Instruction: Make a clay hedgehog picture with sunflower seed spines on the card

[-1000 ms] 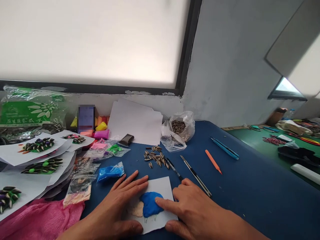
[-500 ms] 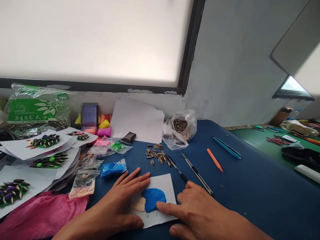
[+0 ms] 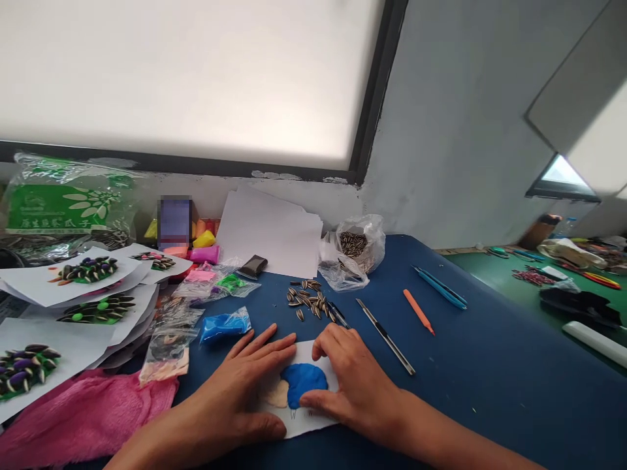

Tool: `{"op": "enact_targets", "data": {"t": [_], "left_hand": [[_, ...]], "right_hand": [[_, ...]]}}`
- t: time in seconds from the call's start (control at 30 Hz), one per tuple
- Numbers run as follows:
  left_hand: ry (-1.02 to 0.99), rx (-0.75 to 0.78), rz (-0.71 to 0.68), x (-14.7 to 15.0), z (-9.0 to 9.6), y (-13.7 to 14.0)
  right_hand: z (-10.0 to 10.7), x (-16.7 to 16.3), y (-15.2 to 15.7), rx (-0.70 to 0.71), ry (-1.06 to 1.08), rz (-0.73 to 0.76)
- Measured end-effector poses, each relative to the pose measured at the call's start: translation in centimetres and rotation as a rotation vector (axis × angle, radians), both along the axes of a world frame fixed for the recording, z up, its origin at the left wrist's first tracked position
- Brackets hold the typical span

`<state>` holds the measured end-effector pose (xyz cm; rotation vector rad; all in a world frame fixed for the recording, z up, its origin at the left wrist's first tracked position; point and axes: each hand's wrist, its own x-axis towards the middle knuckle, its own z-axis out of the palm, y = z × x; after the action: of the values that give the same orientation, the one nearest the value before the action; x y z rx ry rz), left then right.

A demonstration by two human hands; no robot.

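Paper, a small white sheet [image 3: 304, 350], lies beneath both hands, bearing a flattened, rounded patch of bright blue clay [image 3: 304, 380] joined on its left by a smaller beige clay piece [image 3: 277, 394]. Short zigzag pen marks show below the blue patch, between the two thumbs.

Spread wide and laid flat, the left hand [image 3: 240, 395] covers the sheet's left side, its thumb resting near the lower edge; it grasps nothing. The right hand [image 3: 355, 375] is half curled, thumb and fingers apart; its thumb touches the lower right part of the blue patch, while its bent fingers arch over the sheet's upper right. Whether those fingertips touch the paper, I cannot tell.

Just beyond the right hand, a slim pen with a clear barrel [image 3: 339, 316] is partly hidden by it, next to a loose heap of striped sunflower seeds [image 3: 308, 301]. To that hand's right lie a narrow silver craft knife [image 3: 385, 335], an orange marker [image 3: 418, 312] and, farther out, blue metal tweezers [image 3: 439, 287]. Just ahead of the left hand sits a clear packet of blue clay [image 3: 225, 324]; left of its forearm lies a crumpled pink cloth [image 3: 88, 418].
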<state>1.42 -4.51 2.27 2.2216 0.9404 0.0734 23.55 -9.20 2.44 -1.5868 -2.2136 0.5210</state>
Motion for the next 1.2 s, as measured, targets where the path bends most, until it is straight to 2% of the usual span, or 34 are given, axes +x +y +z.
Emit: {"op": "enact_targets", "data": {"t": [0.33,0.67,0.87,1.03,1.2], "left_hand": [[0.016,0.012,-0.014,0.2,0.1,0.2],[0.024,0.015,-0.005,0.3,0.4,0.0],[0.008,0.023,-0.011,0.2,-0.1,0.1],[0.019,0.047,0.002,0.3,-0.3,0.1],[0.03,0.048,0.018,0.3,-0.3,0.1]], "right_hand": [[0.1,-0.4,0.5,-0.023,-0.046,-0.036],[0.3,-1.1,0.4,0.079,-0.048,-0.072],[-0.6,-1.4,0.8,0.109,-0.035,-0.089],[-0.6,-0.9,0.8,0.16,0.082,0.02],[-0.1,-0.8,-0.4,0.211,-0.087,0.16]]}}
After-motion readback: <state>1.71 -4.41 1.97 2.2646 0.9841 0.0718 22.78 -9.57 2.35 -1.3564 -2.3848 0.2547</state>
